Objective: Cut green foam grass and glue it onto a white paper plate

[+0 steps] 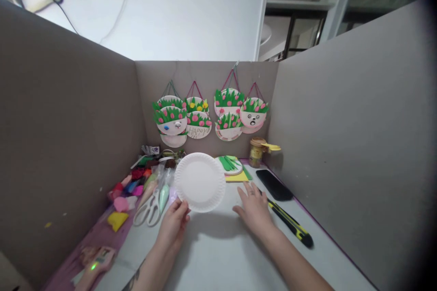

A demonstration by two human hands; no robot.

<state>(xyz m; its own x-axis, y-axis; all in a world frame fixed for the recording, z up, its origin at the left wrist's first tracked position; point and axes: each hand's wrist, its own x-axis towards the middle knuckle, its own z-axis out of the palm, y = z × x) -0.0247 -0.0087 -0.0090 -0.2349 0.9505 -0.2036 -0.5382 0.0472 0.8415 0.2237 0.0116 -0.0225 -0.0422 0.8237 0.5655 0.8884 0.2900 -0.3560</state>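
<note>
Left hand (175,223) pinched paper plate (200,182) rim at 7 o'clock; right hand (254,209) lay open, flat. One-edge grip risked plate tipping onto scissors (149,209).

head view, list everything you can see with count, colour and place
paper plate: 1, white, held up by its edge over the table middle
scissors: 1, white handles, left of plate
clay lumps: several, pink, red, yellow, far left
utility knife: 1, yellow and black, right of right hand
phone: 1, black, right rear
jar: 1, amber, back right
green paper strips: several, behind plate
decorated plates: about eight, green and pink, hung on back wall
left hand: grips plate edge
right hand: flat on table, open
</note>
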